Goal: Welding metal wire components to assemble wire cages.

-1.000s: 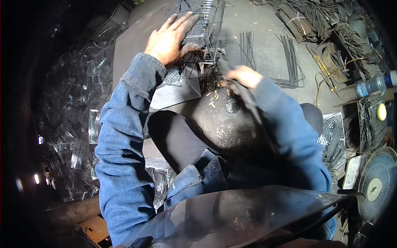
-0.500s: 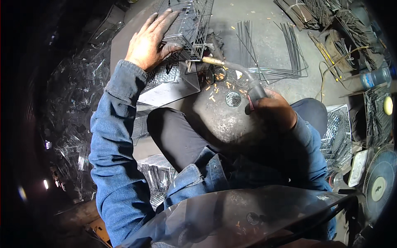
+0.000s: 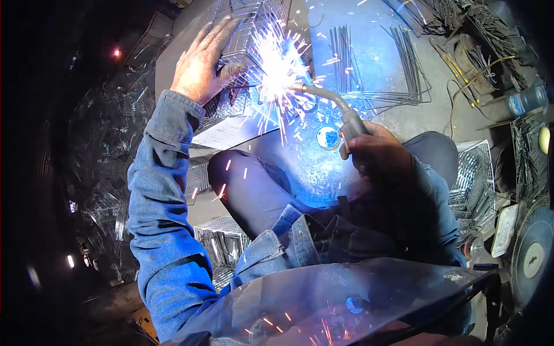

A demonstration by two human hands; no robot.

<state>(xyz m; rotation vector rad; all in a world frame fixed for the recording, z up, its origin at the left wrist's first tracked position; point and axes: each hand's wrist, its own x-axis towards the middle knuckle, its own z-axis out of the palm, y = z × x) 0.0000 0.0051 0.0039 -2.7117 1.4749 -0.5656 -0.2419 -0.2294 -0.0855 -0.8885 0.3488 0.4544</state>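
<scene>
Torch (image 3: 353, 123) of the welding type, grey-handled with a curved metal neck, is held in the right hand (image 3: 378, 151), whose fingers are closed around the handle. The tip is directed leftward at the near end of a rectangular silver-grey metal wire cage (image 3: 245, 36), which is located near the top of the view, left of centre. The left hand (image 3: 202, 60) is laid against the cage with its fingers extended and slightly parted; nothing is enclosed by them, and the cage appears to be steadied by pressure alone. The exact point of contact cannot be told, as it is hidden by a white-blue burst of sparks (image 3: 280, 69). For a sound joint, the tip should be held close to the wire without being pressed against it, and a constant torch angle should be maintained. Heat should be applied briefly, since thin wire could easily be burned through. The cage should be braced firmly enough that its corner is not shifted, and the bare left hand should be positioned clear of the spatter. The arc should be viewed only through a suitable filter; the adequacy of the tinted transparent visor (image 3: 323, 294) at the lower edge cannot be judged.
</scene>
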